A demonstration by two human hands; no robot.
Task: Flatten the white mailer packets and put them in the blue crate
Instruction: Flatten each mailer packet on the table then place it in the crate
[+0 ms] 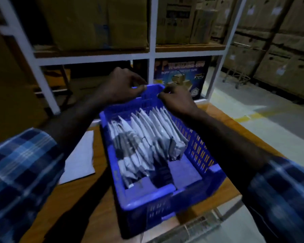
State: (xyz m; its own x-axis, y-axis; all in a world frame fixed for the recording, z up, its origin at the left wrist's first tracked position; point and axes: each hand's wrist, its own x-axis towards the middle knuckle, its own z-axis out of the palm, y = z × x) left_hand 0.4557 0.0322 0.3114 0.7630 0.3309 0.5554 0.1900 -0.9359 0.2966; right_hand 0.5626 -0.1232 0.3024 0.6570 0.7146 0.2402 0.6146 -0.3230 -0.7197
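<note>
Dim storeroom, wooden bench (98, 216) | blue crate (165, 199) holds upright white mailer packets (147, 141) | left hand (119, 86), right hand (177, 100) curled at far rim, grip unclear | next: likely fetch flat packet (79, 158).

One blue crate (165, 199) sits on one bench (77, 207). Two hands, the left hand (119, 86) and right hand (178, 100), have their grip at its far rim. Nearer than that grip stand roughly a dozen white mailer packets (147, 137), too blurred for an exact count. One flat white sheet (79, 158) lies left of the crate.
</note>
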